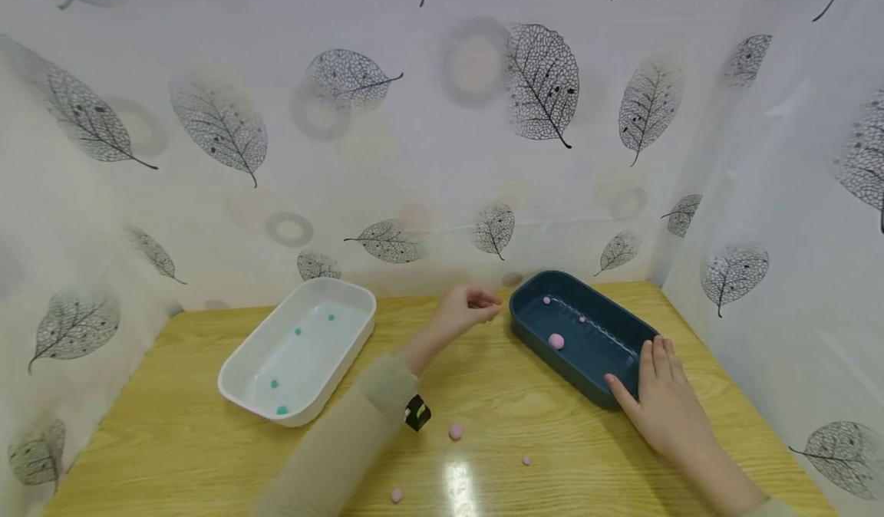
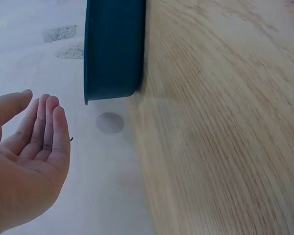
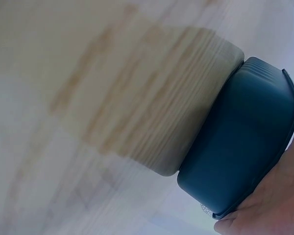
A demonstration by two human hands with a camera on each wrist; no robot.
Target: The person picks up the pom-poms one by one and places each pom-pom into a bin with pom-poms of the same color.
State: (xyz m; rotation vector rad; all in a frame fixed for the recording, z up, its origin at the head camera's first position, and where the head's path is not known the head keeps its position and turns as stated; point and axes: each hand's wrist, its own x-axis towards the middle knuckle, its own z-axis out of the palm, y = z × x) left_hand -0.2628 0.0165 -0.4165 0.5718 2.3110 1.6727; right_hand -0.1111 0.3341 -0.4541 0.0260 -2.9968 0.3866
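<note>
My left hand (image 1: 464,311) hovers beside the left end of a dark blue tub (image 1: 587,383), fingers loosely bent. In the left wrist view the palm of this left hand (image 2: 32,147) is bare, and the tub's end stands beyond the fingertips. At the tub's near right corner rests my right hand (image 1: 666,402), its straight fingers along the rim and its thumb on the near end. The right wrist view shows the tub's outer wall (image 3: 240,137) with part of the right hand (image 3: 274,200) at its rim. Inside the tub lie a larger pink ball (image 1: 556,341) and two smaller ones.
A white tub (image 1: 348,371) on the left holds several small teal balls (image 1: 274,384). Pink balls (image 1: 455,431) lie on the wooden table (image 1: 173,440) in front. Leaf-printed curtains (image 1: 428,156) enclose the table at the back and sides. A dark device (image 1: 417,413) sits at the left wrist.
</note>
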